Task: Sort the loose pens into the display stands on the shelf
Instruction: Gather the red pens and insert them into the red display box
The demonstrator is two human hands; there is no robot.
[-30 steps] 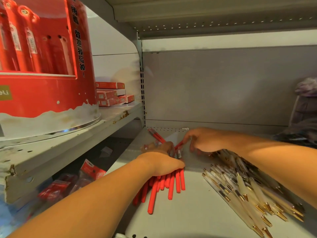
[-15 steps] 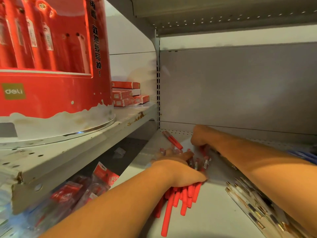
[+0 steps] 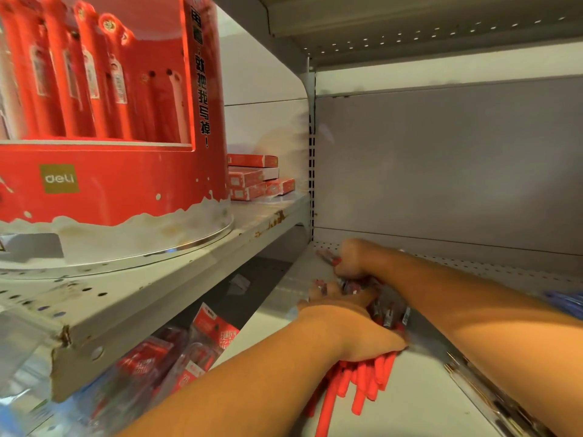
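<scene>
1. Now our right hand [image 3: 352,258] sits in the back corner of the lower shelf [image 3: 410,405], fingers curled round a stray red pen [image 3: 327,257]. A second ago it was pinching a pen right at the bundle, so it has reached away to the rear.
2. Our left hand [image 3: 345,323] stays clamped over the bundle of red pens [image 3: 362,383], whose barrels trail toward us on the shelf. The two hands are near each other but apart.
3. We judge the gathering nearly done. Once the stray joins the bundle, the lot can go to the red display stand [image 3: 110,184] on the upper shelf [image 3: 151,298].
4. Our view has swung left, so the pale pens [image 3: 492,402] are now mostly cut off beneath our right forearm.
5. Blur smears the caps, so we cannot count the pens. Our right fingertips hide behind the knuckles. A blue object [image 3: 564,302] at the edge is unreadable.
</scene>
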